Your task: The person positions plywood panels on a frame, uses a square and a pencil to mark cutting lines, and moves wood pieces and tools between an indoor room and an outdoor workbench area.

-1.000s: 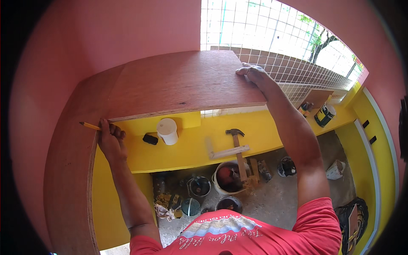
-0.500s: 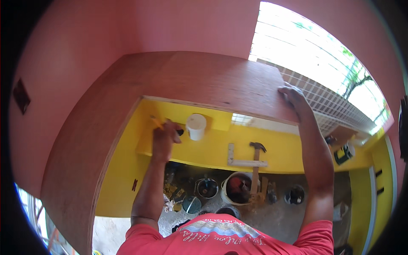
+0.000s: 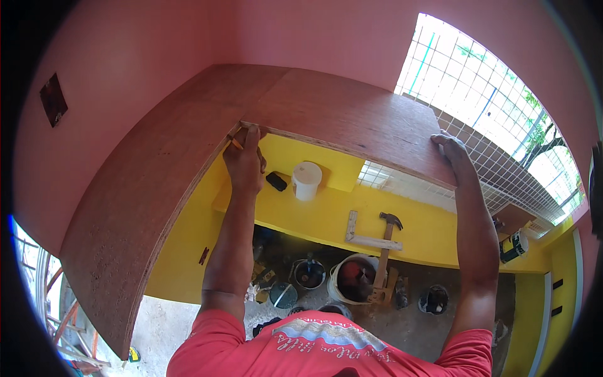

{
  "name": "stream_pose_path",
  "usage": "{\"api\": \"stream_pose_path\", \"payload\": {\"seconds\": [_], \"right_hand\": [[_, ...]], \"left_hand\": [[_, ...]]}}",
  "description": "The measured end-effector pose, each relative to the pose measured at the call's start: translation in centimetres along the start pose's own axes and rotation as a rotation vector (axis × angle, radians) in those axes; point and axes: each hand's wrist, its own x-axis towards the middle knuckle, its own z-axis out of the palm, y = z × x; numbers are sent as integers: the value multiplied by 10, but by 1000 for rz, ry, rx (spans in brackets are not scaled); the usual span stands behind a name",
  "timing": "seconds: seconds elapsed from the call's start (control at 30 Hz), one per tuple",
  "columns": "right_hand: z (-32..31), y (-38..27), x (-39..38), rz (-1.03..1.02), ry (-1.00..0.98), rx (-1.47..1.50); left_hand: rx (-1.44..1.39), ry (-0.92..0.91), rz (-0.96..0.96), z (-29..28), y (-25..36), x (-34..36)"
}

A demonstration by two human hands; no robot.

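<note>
Two reddish-brown plywood boards meet in an L: a left board (image 3: 138,188) running toward me and a back board (image 3: 339,116) along the pink wall. At their inner corner is my left hand (image 3: 244,162), closed around a yellow pencil (image 3: 235,143) and with its fingers against the board edge. My right hand (image 3: 453,151) grips the right end of the back board, fingers over the top; its thumb side is hard to make out. Below the boards, on a yellow ledge (image 3: 402,206), stand a white tub (image 3: 306,181) and a small black object (image 3: 276,181).
A claw hammer (image 3: 391,220) and a carpenter's square (image 3: 370,241) lie on the ledge's right part. Several buckets, including a white bucket (image 3: 334,283), stand on the floor below. A dark can (image 3: 514,246) lies at the right. A wire-grid window (image 3: 477,81) opens beyond.
My left hand has moved up from beside the white tub to the boards' inner corner, still with the pencil. My right hand stays on the board end. The view has shifted slightly.
</note>
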Motion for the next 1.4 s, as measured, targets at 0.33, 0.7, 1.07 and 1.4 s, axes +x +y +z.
{"api": "stream_pose_path", "payload": {"seconds": [0.33,0.7,1.07,1.4], "right_hand": [[4,10,24,100,72,-86],[6,-3,10,148,52,-123],[8,-10,3,169,40,-92],[-18,36,28,-121,-49,-180]], "left_hand": [[-70,26,52,-1,0,7],[-173,-27,-68,3,-2,6],[-31,-42,17,-12,1,14],[-3,-61,-48,-7,1,13]]}}
